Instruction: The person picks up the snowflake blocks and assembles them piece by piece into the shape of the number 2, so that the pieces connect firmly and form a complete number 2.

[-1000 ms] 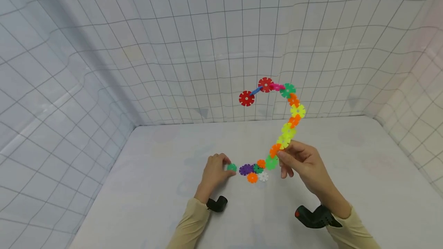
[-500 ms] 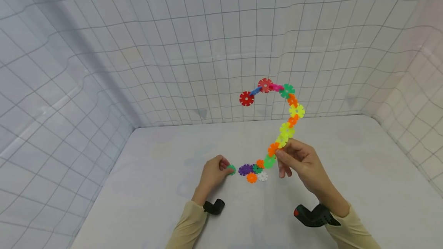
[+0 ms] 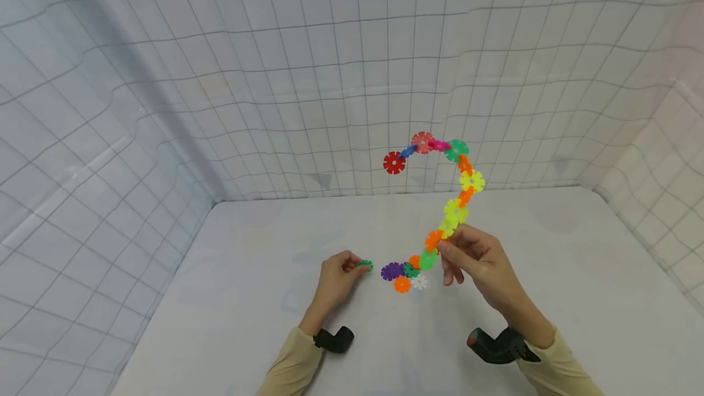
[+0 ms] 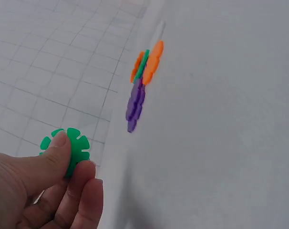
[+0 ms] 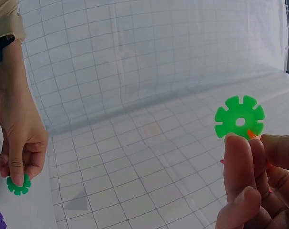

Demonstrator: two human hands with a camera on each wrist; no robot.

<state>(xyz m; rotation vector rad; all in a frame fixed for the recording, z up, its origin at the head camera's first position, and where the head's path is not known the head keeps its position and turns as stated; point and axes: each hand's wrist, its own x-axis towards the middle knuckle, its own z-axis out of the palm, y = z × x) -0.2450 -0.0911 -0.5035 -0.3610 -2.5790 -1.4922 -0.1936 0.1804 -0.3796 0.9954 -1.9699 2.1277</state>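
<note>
Between thumb and fingertips my left hand (image 3: 335, 277) pinches a green notched plastic disc (image 4: 79, 149), which stands up edgewise from the fingers in the left wrist view. My right hand (image 3: 481, 258) holds up a curved chain of interlocked snowflake discs (image 3: 472, 181) in red, blue, pink, green, orange and yellow. It grips the chain at an orange disc (image 3: 432, 239) near the lower end, where a light green disc (image 5: 240, 112) sticks out past the fingers. From there the chain arches up and leftward to a dark red disc (image 3: 393, 162) at its free end.
Loose discs lie between the hands on the white table (image 3: 264, 249): purple ones (image 3: 392, 271), a dark green one (image 3: 410, 270), an orange one (image 3: 402, 285) and a white one (image 3: 420, 282). A sheet with a grid pattern (image 3: 385, 78) rises behind and beside the table.
My left hand has drawn slightly left with the green disc, now turned and raised in its pinch. The right hand and chain have stayed almost in place.
</note>
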